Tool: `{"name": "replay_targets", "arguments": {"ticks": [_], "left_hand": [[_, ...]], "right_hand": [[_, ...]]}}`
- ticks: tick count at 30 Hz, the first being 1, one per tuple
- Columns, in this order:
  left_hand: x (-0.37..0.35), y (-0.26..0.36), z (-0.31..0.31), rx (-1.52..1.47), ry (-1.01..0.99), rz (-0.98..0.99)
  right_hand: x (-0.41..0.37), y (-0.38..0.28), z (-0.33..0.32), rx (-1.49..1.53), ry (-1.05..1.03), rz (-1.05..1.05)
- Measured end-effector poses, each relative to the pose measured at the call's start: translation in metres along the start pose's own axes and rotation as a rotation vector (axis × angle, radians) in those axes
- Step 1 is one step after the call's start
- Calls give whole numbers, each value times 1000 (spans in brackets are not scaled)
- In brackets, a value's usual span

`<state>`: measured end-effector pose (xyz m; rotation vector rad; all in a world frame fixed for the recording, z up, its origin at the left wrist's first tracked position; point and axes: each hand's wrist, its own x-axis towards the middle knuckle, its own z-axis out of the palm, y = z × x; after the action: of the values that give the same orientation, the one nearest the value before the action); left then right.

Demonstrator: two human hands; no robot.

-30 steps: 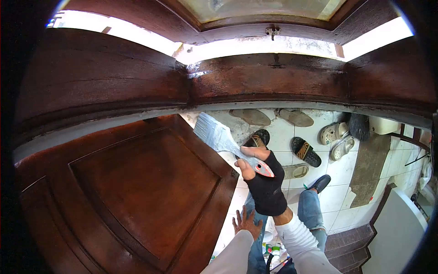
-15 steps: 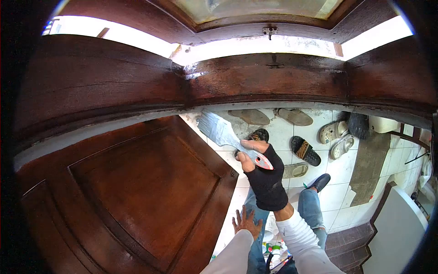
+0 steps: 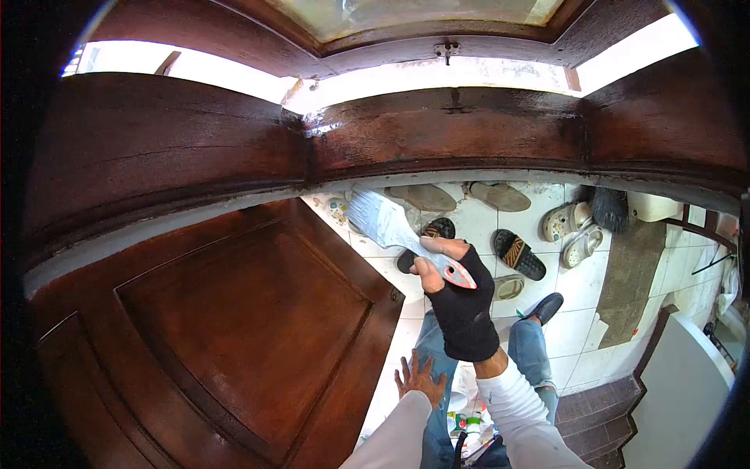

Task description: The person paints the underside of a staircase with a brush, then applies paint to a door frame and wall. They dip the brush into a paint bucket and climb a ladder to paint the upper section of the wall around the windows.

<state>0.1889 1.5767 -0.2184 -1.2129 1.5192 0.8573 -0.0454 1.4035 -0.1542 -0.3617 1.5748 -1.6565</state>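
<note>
My right hand, in a black fingerless glove, grips the handle of a paint brush coated in pale grey-white. The bristles point up and left, just below the light underside edge of a dark brown wooden beam. Lower down, my left hand is bare, its fingers spread over my jeans, holding nothing. To the left of both hands lies a dark brown wooden door panel.
Several sandals and clogs lie on the white tiled floor. Brown steps and a pale board are at the lower right. Bottles and containers sit between my legs. A framed glass pane is at the top.
The view has shifted slightly. My right hand and the brush have moved a little to the right relative to the door panel. My left hand stays spread near my leg.
</note>
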Motion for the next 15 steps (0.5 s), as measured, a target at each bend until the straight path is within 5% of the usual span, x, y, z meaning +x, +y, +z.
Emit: {"name": "replay_targets", "arguments": {"ticks": [15], "left_hand": [[0,5,-6,48,-40,-1]], "right_hand": [[1,-11,-18,33,39,70]]}}
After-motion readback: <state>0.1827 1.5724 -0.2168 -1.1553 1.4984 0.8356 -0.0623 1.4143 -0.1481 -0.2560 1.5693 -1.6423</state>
